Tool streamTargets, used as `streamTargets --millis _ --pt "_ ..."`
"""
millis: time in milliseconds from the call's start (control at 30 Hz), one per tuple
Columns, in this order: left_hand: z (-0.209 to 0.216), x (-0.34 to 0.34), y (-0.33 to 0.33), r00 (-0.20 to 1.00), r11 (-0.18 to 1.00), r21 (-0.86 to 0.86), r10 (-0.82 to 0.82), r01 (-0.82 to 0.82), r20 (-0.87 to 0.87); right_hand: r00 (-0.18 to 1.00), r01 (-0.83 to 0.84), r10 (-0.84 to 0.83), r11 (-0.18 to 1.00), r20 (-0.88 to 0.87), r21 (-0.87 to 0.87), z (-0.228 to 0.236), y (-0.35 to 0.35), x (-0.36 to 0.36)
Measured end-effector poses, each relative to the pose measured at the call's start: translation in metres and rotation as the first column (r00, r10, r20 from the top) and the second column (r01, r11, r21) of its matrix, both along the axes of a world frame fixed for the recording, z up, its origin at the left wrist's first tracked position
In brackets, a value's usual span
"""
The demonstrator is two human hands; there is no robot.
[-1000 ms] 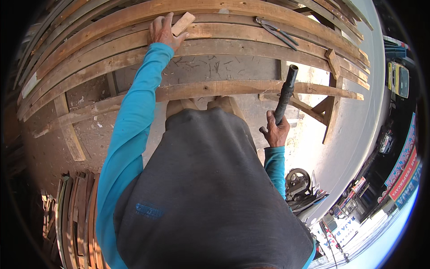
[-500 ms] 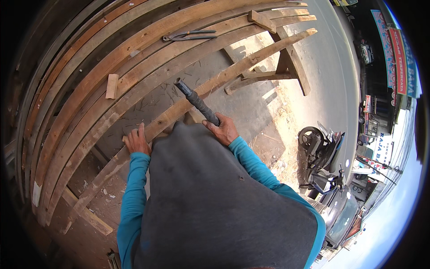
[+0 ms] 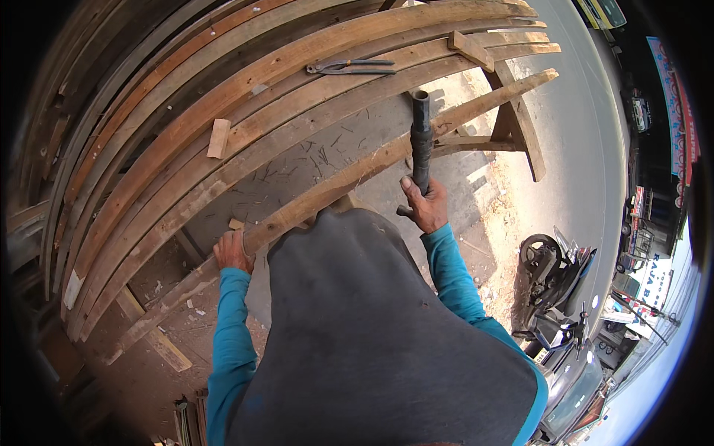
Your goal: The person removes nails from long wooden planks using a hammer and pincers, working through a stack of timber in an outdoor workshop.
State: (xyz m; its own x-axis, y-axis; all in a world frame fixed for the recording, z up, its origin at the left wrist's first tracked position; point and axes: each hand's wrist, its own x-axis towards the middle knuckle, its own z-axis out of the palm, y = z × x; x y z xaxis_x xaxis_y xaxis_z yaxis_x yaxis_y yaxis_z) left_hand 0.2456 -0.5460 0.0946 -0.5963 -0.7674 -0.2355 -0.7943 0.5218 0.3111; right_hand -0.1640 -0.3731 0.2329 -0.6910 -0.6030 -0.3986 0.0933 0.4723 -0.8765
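Observation:
My right hand (image 3: pixel 428 207) is closed around the lower end of a dark pipe-like tool (image 3: pixel 422 141), held upright with its hollow end pointing away from me. A short dark stub sticks out beside that hand, and the kind of tool is not clear. My left hand (image 3: pixel 234 251) grips the nearest long wooden plank (image 3: pixel 335 182), its fingers over the edge. Just beyond its fingertips shows a small piece of wood (image 3: pixel 236 224). The pipe crosses in front of that plank in the picture; whether they touch I cannot tell.
Several long planks (image 3: pixel 297 56) run side by side beyond it, carrying pincers (image 3: pixel 349 68) and a small wood block (image 3: pixel 218 139). A wooden trestle leg (image 3: pixel 520 123) stands at the right end. Nails lie scattered on the floor. A motorcycle (image 3: pixel 554 286) is parked by the road.
My right hand has moved right and swung the pipe-like tool from leaning left to upright. My left hand stays at the plank, its fingers now lower over it. The whole view has shifted.

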Motion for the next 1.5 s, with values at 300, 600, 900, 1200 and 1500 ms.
streamTargets --millis 300,600,900,1200,1500 --pt "0.028 0.009 -0.004 0.994 0.998 0.062 0.027 -0.034 0.107 0.946 0.094 -0.215 0.899 -0.244 -0.429 0.048 -0.014 -0.052" --pt "0.044 -0.094 0.016 0.973 1.000 0.012 -0.022 0.025 -0.231 0.896 0.084 -0.315 0.811 -0.313 -0.578 0.086 -0.019 -0.104" --pt "0.030 -0.211 0.050 0.981 0.996 0.005 0.091 -0.091 -0.173 0.872 -0.027 -0.340 0.685 -0.353 -0.728 0.106 -0.045 -0.187" --pt "0.015 -0.245 0.055 0.974 0.972 -0.105 0.201 -0.212 -0.100 0.966 -0.157 -0.026 0.731 -0.257 -0.664 0.063 -0.054 -0.253" --pt "0.012 -0.241 0.059 0.981 0.970 -0.148 0.186 -0.192 -0.053 0.828 -0.197 -0.103 0.867 -0.551 -0.457 0.056 -0.060 -0.198"
